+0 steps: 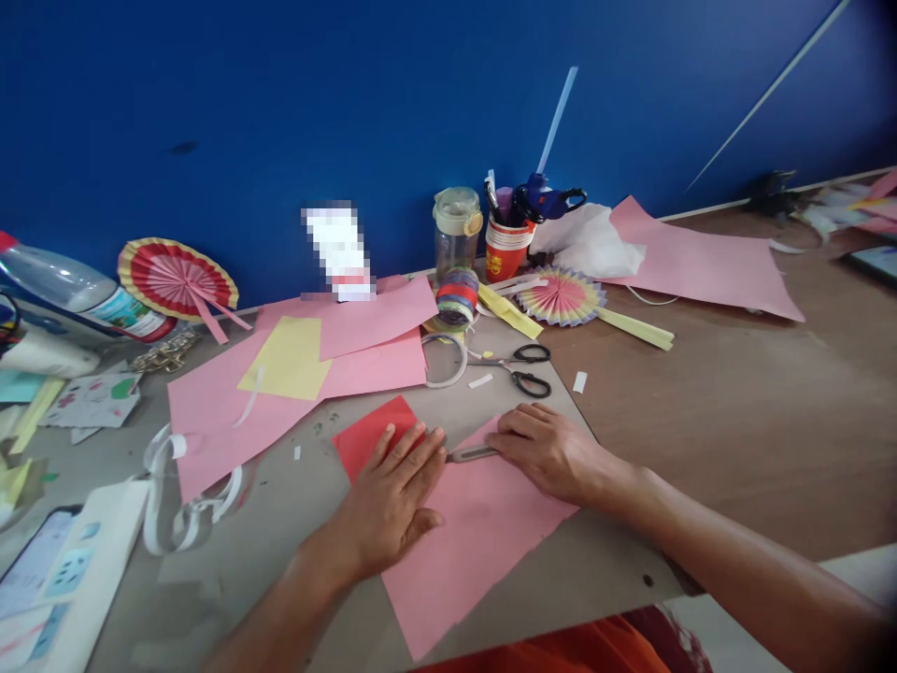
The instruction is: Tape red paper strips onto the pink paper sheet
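Note:
A sheet of pink paper [468,551] lies at the near edge of the grey work surface, with a smaller red paper [375,432] at its upper left. My left hand [392,500] rests flat across both, fingers stretched out. My right hand [547,451] is closed around a slim grey utility knife [471,454], which lies over the pink sheet. The knife's tip points left, close to my left fingertips. My right palm hides the rest of the knife.
Black-handled scissors [531,367] and a roll of white tape [446,363] lie beyond my hands. Behind them are a bottle [456,229], a red paper cup [505,250] of tools and a folded fan [561,297]. More pink paper [210,402] and white strips [155,486] lie left.

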Demonstrator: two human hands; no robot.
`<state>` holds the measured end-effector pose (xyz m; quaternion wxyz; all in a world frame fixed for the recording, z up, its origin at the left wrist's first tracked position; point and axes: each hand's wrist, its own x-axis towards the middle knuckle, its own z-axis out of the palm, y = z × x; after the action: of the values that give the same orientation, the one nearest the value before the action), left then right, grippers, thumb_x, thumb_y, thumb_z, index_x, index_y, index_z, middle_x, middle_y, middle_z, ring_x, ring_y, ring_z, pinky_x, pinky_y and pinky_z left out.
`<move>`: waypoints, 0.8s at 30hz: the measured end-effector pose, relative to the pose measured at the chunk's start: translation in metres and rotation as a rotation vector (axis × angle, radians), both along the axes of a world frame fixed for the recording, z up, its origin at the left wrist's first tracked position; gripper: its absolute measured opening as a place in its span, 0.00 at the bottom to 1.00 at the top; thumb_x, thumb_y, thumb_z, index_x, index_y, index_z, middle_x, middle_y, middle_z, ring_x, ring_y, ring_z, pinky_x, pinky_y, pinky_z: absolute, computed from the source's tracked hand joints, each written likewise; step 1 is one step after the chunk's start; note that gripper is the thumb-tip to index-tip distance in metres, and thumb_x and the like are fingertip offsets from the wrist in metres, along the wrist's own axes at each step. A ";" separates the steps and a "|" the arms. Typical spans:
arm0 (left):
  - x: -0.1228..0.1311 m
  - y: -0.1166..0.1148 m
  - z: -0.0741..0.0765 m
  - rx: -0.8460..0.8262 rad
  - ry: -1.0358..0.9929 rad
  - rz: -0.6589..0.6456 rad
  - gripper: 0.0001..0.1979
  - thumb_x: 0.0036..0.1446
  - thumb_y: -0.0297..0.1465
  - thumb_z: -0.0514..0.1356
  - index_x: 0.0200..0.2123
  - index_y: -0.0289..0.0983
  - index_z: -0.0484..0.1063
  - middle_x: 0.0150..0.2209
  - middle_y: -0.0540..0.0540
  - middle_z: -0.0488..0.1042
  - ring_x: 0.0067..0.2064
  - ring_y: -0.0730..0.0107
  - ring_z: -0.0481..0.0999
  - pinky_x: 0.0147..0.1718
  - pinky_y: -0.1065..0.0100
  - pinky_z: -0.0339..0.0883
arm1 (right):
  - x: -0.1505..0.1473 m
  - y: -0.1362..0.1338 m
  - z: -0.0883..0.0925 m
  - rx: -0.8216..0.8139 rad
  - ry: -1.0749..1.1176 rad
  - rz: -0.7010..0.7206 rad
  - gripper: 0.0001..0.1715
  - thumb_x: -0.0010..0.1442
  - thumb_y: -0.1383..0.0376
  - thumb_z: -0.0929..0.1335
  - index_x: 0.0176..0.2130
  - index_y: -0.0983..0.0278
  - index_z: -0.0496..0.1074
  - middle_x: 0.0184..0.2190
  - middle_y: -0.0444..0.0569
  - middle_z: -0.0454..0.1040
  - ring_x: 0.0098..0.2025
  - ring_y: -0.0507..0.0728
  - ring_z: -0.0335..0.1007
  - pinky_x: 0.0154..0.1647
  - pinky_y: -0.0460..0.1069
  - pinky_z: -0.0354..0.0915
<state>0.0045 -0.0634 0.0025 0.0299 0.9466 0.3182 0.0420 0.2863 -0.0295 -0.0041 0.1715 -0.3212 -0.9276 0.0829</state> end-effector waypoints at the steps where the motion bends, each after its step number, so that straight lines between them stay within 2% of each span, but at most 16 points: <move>1: 0.000 0.001 -0.003 -0.029 0.022 -0.004 0.35 0.64 0.46 0.46 0.66 0.33 0.43 0.67 0.39 0.48 0.68 0.51 0.40 0.63 0.47 0.38 | 0.000 0.000 0.000 -0.001 0.002 0.002 0.17 0.65 0.71 0.58 0.45 0.65 0.72 0.34 0.52 0.69 0.35 0.55 0.60 0.39 0.51 0.60; 9: -0.001 0.002 -0.007 -0.100 0.009 0.002 0.43 0.59 0.55 0.43 0.67 0.34 0.35 0.67 0.37 0.46 0.68 0.53 0.40 0.63 0.47 0.38 | -0.001 0.003 0.009 -0.007 -0.011 0.071 0.19 0.65 0.72 0.57 0.47 0.65 0.73 0.31 0.52 0.68 0.34 0.55 0.61 0.38 0.50 0.61; 15: -0.001 0.001 -0.009 -0.096 0.044 -0.005 0.46 0.56 0.57 0.42 0.67 0.32 0.37 0.67 0.36 0.43 0.68 0.52 0.37 0.64 0.49 0.34 | 0.006 0.004 0.006 -0.038 -0.030 0.103 0.19 0.64 0.73 0.57 0.46 0.65 0.73 0.31 0.51 0.68 0.33 0.55 0.61 0.37 0.50 0.60; 24: -0.001 0.002 -0.007 -0.091 0.039 -0.011 0.47 0.55 0.58 0.42 0.67 0.31 0.38 0.67 0.35 0.43 0.68 0.52 0.37 0.63 0.49 0.33 | 0.004 0.003 0.007 -0.048 -0.047 0.099 0.18 0.64 0.73 0.58 0.45 0.64 0.73 0.31 0.51 0.68 0.34 0.54 0.61 0.38 0.49 0.60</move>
<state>0.0033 -0.0614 -0.0049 0.0668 0.9466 0.3152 0.0088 0.2900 -0.0263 0.0030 0.1375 -0.2809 -0.9439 0.1058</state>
